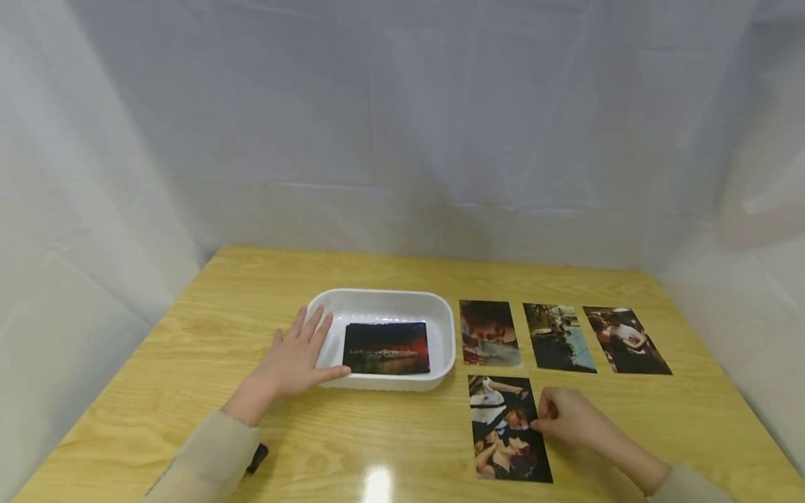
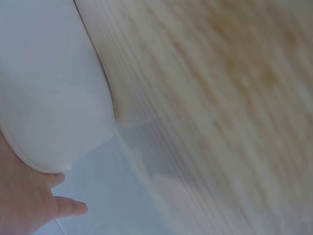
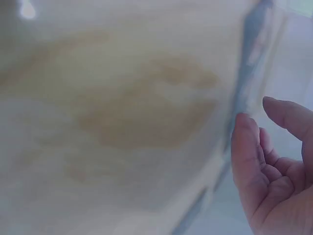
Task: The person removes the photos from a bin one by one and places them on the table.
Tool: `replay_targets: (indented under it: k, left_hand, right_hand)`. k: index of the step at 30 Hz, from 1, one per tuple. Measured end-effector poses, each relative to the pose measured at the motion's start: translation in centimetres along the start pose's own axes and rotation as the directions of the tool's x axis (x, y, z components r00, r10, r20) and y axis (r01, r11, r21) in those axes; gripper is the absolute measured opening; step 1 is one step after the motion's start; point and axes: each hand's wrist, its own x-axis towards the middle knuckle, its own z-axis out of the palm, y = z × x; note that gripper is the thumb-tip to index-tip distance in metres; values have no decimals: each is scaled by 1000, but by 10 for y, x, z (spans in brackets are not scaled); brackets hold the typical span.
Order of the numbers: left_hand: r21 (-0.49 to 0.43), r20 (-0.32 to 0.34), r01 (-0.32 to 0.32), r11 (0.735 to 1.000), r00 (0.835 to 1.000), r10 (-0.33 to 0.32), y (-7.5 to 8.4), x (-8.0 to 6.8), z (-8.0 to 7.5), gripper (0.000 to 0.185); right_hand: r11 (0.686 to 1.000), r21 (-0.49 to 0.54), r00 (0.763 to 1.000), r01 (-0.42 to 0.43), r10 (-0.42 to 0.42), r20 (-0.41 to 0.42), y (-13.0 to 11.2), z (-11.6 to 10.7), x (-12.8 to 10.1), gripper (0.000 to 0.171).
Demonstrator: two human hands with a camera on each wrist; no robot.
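A white plastic tray [image 1: 443,328] stands on the wooden table, with a dark photo print [image 1: 386,349] showing a red glow lying in it. My left hand [image 1: 292,360] is spread over the tray's left side, fingers over the rim and thumb along the front edge. In the left wrist view that hand [image 2: 24,200] rests against the tray's white wall [image 2: 54,83]. My right hand [image 1: 572,419] is at the right edge of a photo print [image 1: 506,429] lying flat before the tray. The right wrist view shows its thumb and forefinger [image 3: 244,147] apart, the other fingers bent.
Three more photo prints [image 1: 490,334] [image 1: 560,337] [image 1: 627,340] lie in a row right of the tray. A small black object [image 1: 256,459] lies by the left sleeve. White sheeting [image 1: 402,140] hangs behind and at both sides of the table.
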Motion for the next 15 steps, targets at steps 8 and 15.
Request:
replay_targets:
  k: [8,15]
  left_hand:
    - [-22,-29,-9,1000,1000,8,2,-2,-2,98]
    - [-22,-17,-6,1000,1000,6,2,-1,-2,99]
  right_hand:
    - [997,-15,997,73,-73,-35,-27,-19,10,21]
    - [985,-92,982,147,-157,-108,-57,-17,33,35]
